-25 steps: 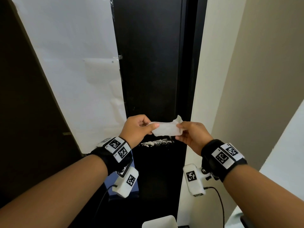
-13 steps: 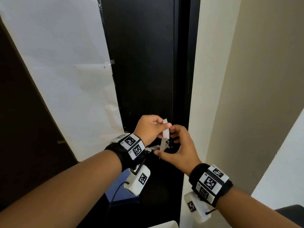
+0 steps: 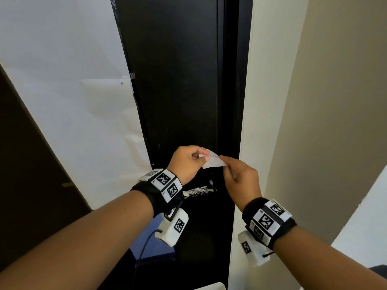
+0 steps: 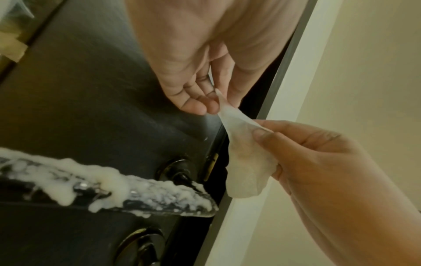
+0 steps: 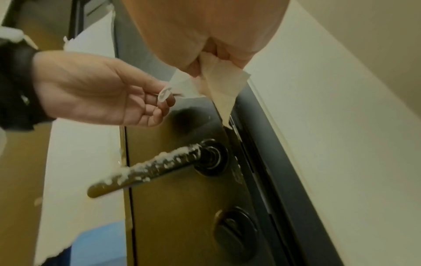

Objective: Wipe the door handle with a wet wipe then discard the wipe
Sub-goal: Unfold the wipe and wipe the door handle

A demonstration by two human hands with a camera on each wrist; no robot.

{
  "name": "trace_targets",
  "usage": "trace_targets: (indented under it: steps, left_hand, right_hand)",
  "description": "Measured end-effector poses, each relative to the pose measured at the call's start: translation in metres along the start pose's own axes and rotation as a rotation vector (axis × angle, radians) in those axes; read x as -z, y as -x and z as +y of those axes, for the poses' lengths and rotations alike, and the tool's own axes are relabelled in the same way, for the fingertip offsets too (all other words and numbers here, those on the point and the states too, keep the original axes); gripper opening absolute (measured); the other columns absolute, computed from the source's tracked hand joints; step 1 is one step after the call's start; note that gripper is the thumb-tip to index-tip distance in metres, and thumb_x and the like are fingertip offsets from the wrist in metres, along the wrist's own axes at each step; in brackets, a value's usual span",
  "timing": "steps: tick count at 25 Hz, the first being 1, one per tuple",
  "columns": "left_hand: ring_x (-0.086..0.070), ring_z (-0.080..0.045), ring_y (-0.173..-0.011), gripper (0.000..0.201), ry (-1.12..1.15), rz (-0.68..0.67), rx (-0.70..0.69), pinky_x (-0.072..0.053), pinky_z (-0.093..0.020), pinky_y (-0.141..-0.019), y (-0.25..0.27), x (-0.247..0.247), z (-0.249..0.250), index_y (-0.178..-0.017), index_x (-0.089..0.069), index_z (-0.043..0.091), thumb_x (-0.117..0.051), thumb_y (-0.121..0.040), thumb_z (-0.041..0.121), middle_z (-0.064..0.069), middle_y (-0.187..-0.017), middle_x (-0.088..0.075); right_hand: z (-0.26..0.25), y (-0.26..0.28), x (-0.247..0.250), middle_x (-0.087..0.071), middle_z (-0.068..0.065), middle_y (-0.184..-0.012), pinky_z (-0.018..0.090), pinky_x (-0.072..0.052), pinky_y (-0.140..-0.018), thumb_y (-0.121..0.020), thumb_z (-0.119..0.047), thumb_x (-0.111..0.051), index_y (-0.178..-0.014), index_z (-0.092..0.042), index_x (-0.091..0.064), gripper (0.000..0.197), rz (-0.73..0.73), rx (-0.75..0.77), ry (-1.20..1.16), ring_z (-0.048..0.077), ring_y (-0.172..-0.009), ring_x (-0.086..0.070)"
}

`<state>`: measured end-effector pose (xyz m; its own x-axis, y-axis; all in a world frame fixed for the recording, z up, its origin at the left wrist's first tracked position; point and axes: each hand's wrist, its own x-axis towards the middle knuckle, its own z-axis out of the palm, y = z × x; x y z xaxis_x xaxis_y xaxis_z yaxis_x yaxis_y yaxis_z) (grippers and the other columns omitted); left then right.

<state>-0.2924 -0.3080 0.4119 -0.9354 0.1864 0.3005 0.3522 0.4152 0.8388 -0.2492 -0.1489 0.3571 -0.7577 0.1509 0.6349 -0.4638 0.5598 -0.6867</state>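
A white wet wipe (image 3: 213, 162) hangs between both hands in front of the dark door (image 3: 178, 80). My left hand (image 3: 188, 162) pinches its left end, and my right hand (image 3: 238, 176) pinches the right part. The wipe (image 4: 246, 162) droops below the right fingers. Below the hands, the lever door handle (image 3: 199, 190) is smeared with white foam (image 4: 109, 181). The foamy handle (image 5: 154, 167) points left from its round base. Neither hand touches the handle.
A keyhole plate (image 5: 237, 232) sits under the handle. White paper (image 3: 69, 91) covers the panel left of the door. A cream door frame and beige wall (image 3: 314, 101) stand to the right. A blue object (image 3: 155, 243) lies low on the left, a white object (image 3: 209, 286) at the bottom edge.
The hands came together and the wipe was folded up narrow, then drawn apart again a little. Both hands now sit slightly higher above the handle, with the wipe spread between them.
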Motion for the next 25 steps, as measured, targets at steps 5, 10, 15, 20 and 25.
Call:
trace_targets:
  steps: [5, 10, 15, 20, 25]
  left_hand:
    - [-0.059, -0.015, -0.078, 0.023, -0.290, -0.060, -0.003, -0.050, -0.026, -0.081, -0.005, 0.004, -0.020, -0.109, -0.069, 0.016, -0.061, -0.088, 0.011, 0.001, -0.083, -0.061]
    - [-0.053, -0.011, -0.073, 0.028, -0.485, -0.136, -0.141, -0.052, -0.031, -0.082, -0.005, 0.011, -0.028, -0.115, -0.067, 0.012, -0.059, -0.089, 0.011, 0.003, -0.089, -0.055]
    - [-0.054, -0.018, -0.107, 0.038, -0.650, -0.275, -0.205, -0.046, -0.036, -0.096, 0.001, 0.021, -0.030, -0.130, -0.056, 0.015, -0.055, -0.092, 0.019, 0.000, -0.118, -0.057]
    - [-0.040, -0.020, -0.123, 0.050, -0.842, -0.314, -0.310, -0.037, -0.039, -0.104, 0.011, 0.042, -0.024, -0.142, -0.040, 0.019, -0.048, -0.093, 0.024, -0.001, -0.135, -0.049]
    - [-0.003, -0.029, -0.147, 0.070, -1.246, -0.194, -0.582, -0.013, -0.047, -0.119, 0.018, 0.071, -0.018, -0.149, -0.020, 0.020, -0.049, -0.088, 0.038, -0.007, -0.161, -0.007]
  right_hand:
    - [0.028, 0.010, -0.021, -0.060, 0.007, -0.130, 0.016, -0.032, -0.103, -0.093, -0.008, -0.048, -0.130, -0.013, -0.055, 0.038, -0.361, 0.119, 0.179, 0.018, -0.126, -0.052]
    - [0.039, 0.028, -0.024, -0.035, -0.007, -0.144, 0.016, -0.019, -0.112, -0.097, -0.008, -0.042, -0.143, -0.014, -0.037, 0.047, -0.489, 0.123, 0.121, 0.007, -0.141, -0.020]
    - [0.029, 0.034, -0.028, -0.037, 0.000, -0.150, 0.003, -0.010, -0.107, -0.099, -0.014, -0.040, -0.143, -0.015, -0.037, 0.045, -0.499, 0.050, 0.092, 0.000, -0.137, -0.021]
    - [0.021, 0.041, -0.031, -0.041, 0.005, -0.149, 0.010, -0.015, -0.109, -0.099, -0.015, -0.040, -0.138, -0.013, -0.046, 0.039, -0.450, 0.027, 0.158, 0.004, -0.138, -0.025]
    - [0.010, 0.046, -0.039, -0.043, 0.014, -0.146, 0.034, -0.045, -0.101, -0.097, -0.017, -0.043, -0.136, -0.011, -0.047, 0.039, -0.399, 0.063, 0.428, 0.026, -0.131, -0.046]
